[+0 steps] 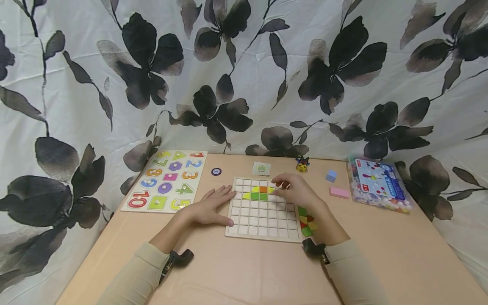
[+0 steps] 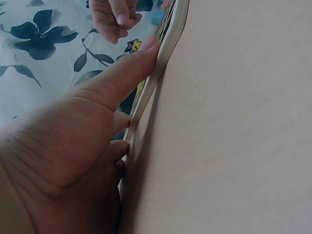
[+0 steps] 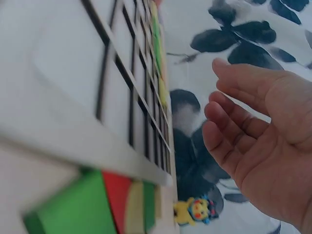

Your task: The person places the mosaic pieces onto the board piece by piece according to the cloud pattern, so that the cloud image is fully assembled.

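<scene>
on the pale wooden grid board point(image 1: 263, 220) only a few coloured tiles point(image 1: 258, 193) sit in the far rows; most cells are bare. left hand point(image 1: 212, 206) flat, steadying its edge; right hand point(image 1: 295, 191) hovers, fingers loose, holding nothing.

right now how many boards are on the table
2: the white grid board in the middle between both hands, and the number puzzle board at the far left. None seems hidden.

Home play corner, floral curtain point(image 1: 244, 63), number puzzle point(image 1: 165, 180), toy-strewn table point(image 1: 244, 271)
</scene>
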`<state>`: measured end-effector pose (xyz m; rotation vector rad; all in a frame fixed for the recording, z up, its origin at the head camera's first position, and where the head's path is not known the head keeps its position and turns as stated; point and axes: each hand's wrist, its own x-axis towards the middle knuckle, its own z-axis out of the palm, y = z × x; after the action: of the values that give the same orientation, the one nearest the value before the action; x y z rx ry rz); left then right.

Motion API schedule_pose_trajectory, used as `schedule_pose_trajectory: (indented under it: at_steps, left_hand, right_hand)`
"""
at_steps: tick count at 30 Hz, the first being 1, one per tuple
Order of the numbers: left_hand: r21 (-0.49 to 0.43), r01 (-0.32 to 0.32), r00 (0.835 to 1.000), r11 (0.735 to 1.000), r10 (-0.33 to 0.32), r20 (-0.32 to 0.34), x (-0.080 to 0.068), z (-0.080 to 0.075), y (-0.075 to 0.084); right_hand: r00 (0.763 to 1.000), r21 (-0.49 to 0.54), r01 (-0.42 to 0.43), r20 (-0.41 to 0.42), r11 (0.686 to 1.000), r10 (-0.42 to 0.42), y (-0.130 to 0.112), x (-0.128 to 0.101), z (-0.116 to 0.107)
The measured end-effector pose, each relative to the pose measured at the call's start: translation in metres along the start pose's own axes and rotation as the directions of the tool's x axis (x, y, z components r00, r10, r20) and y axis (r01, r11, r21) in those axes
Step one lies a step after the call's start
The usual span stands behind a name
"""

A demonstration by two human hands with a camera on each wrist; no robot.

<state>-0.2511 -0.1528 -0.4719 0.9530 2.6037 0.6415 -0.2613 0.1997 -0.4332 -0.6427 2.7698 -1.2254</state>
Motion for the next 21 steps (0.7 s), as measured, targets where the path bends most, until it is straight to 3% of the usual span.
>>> schedule_pose_trajectory:
  at_steps: [8,21]
  left_hand:
    - [0.003,0.007,1.0,1.0,-0.007,0.002,0.0,0.0,0.0]
    - [0.003,0.005,1.0,1.0,-0.005,0.0,0.0,-0.001,0.0]
  right_hand:
    - [0.996,-0.043,-0.076,0.041,0.996,0.078,0.017,-0.012,-0.027]
    - [0.959,-0.05,-0.211,0.18,0.976,0.217,0.038,-0.024,-0.047]
